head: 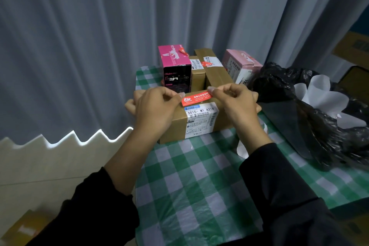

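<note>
Red seal sticker (pixel 196 98), stretched over the top of the cardboard box (pixel 179 124) on the green-checked tablecloth (pixel 199 175). Left hand (pixel 157 106) pinches one end and right hand (pixel 237 102) the other, between thumb and forefinger. Step in hand: apparently laying the strip across the box top. The next move calls for lowering it level, then pressing it flat.

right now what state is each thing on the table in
front cardboard box: closed, flat on the tablecloth, label facing the camera
red sticker: pinched at both ends by left grip and right grip, stretched over that box's top
magenta box: upright, closed
taped brown box: shut
black bag: crumpled, open, white paper sticking out
</note>
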